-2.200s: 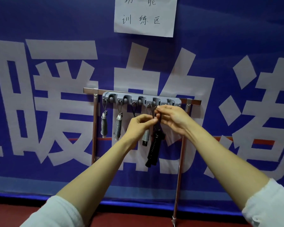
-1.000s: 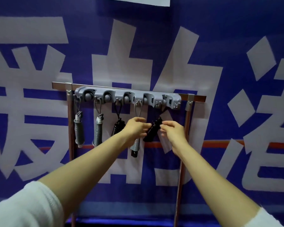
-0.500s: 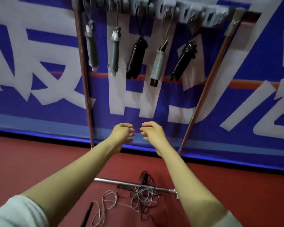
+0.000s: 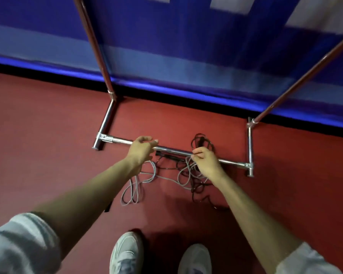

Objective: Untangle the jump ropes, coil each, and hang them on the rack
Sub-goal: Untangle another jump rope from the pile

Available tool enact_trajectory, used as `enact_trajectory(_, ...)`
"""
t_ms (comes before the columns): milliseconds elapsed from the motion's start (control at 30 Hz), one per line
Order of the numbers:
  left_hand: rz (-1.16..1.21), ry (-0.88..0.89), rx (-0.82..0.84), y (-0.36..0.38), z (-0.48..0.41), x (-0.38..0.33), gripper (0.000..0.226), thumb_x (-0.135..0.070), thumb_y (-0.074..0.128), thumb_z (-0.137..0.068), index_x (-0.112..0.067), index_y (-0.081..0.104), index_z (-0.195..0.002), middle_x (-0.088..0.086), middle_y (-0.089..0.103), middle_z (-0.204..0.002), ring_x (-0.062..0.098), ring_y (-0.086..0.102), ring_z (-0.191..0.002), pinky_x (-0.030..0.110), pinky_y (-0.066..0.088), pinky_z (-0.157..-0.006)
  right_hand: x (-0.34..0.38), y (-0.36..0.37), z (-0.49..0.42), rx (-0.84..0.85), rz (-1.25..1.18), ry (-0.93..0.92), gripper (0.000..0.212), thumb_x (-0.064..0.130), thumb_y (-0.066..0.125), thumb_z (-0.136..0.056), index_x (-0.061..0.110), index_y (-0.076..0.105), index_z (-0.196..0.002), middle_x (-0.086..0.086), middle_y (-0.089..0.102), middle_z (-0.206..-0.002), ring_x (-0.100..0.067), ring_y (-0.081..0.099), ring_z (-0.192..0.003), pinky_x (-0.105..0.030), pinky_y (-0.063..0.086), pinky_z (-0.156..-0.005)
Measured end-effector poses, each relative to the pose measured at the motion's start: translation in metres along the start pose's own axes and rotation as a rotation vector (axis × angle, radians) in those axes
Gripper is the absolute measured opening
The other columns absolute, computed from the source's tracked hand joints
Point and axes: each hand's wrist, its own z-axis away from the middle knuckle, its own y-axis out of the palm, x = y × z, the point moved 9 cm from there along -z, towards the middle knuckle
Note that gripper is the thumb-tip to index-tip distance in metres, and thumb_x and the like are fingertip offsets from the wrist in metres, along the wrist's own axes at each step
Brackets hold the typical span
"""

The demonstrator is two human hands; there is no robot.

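"Head view: where are the jump ropes (image 4: 188, 175)?"
"Tangled on the floor (image 4: 48, 135), across the rack's base bar (image 4: 172, 150). My right grip (image 4: 205, 161) pinches a strand, I think to free it. My left grip (image 4: 142, 150) hovers slack and empty."

Both hands were down at the rack's floor bar (image 4: 172, 150). The left hand (image 4: 141, 149) was right over it. The right hand (image 4: 205, 161) was at its near edge, fingers curled into the tangle, but I couldn't tell if it pinched anything. A rope loop (image 4: 201, 141) lay just beyond the right hand, past the bar. Loose rope (image 4: 135, 184) sprawled between the hands and nearer me. A handle (image 4: 166, 155) sat between the hands beside the bar, with my shoes (image 4: 125, 252) well back.
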Motion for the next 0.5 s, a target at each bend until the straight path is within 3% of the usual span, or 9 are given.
enact_trajectory(100, -0.026, -0.022, -0.026, -0.003, -0.031, 0.039, 0.011, -0.007, 0.06, -0.093, -0.016, 0.054, -0.094, 0.001, 0.055, -0.081, 0.012, 0.049, -0.069, 0.027, 0.042, -0.064, -0.034, 0.014, -0.018, -0.01, 0.035, -0.011, 0.016, 0.005, 0.058, -0.093, 0.003, 0.063, -0.108, -0.013, 0.069, -0.101, -0.017, 0.06, -0.082, -0.021, 0.042, -0.07)
enact_trajectory(233, -0.147, -0.006, -0.033, -0.001, -0.054, 0.088, 0.021, 0.003, 0.056, -0.091, -0.017, 0.055, -0.084, 0.0, 0.057, -0.077, 0.01, 0.05, -0.068, 0.03, 0.043, -0.067, -0.057, 0.034, -0.026, -0.026, 0.048, -0.04, 0.016, 0.005, 0.057, -0.092, 0.01, 0.064, -0.105, -0.003, 0.067, -0.093, -0.024, 0.065, -0.096, -0.035, 0.048, -0.088)
enact_trajectory(300, -0.209, 0.025, -0.034, -0.001, -0.06, 0.106, 0.028, 0.006, 0.057, -0.088, -0.019, 0.055, -0.076, -0.004, 0.059, -0.068, 0.004, 0.053, -0.06, 0.026, 0.043, -0.07, -0.058, 0.049, -0.024, -0.007, 0.048, -0.097, 0.018, 0.003, 0.058, -0.091, 0.008, 0.064, -0.107, -0.001, 0.065, -0.092, -0.023, 0.064, -0.096, -0.033, 0.046, -0.091)
enact_trajectory(367, -0.24, 0.069, -0.066, -0.007, -0.062, 0.115, 0.03, 0.007, 0.057, -0.087, -0.019, 0.056, -0.073, -0.012, 0.061, -0.056, -0.004, 0.054, -0.051, 0.019, 0.045, -0.063, -0.055, 0.065, -0.021, 0.009, 0.056, -0.159, 0.018, 0.002, 0.057, -0.09, 0.006, 0.065, -0.106, -0.004, 0.067, -0.092, -0.022, 0.065, -0.093, -0.029, 0.046, -0.09)
enact_trajectory(433, -0.389, 0.188, -0.142, -0.019, -0.063, 0.115, 0.02, 0.0, 0.062, -0.086, -0.019, 0.062, -0.079, -0.008, 0.067, -0.07, 0.009, 0.063, -0.069, 0.025, 0.052, -0.072, -0.051, 0.085, -0.018, 0.025, 0.085, -0.215, 0.019, 0.002, 0.057, -0.089, 0.006, 0.065, -0.106, -0.007, 0.07, -0.094, -0.023, 0.066, -0.09, -0.029, 0.047, -0.087)
enact_trajectory(500, -0.577, 0.329, -0.246, -0.036, -0.063, 0.119, 0.015, -0.001, 0.062, -0.085, -0.013, 0.068, -0.091, 0.009, 0.064, -0.096, 0.028, 0.06, -0.092, 0.037, 0.049, -0.088, -0.056, 0.108, -0.014, 0.071, 0.112, -0.218, 0.021, 0.004, 0.058, -0.089, 0.008, 0.065, -0.108, -0.007, 0.07, -0.099, -0.023, 0.066, -0.09, -0.031, 0.048, -0.087)
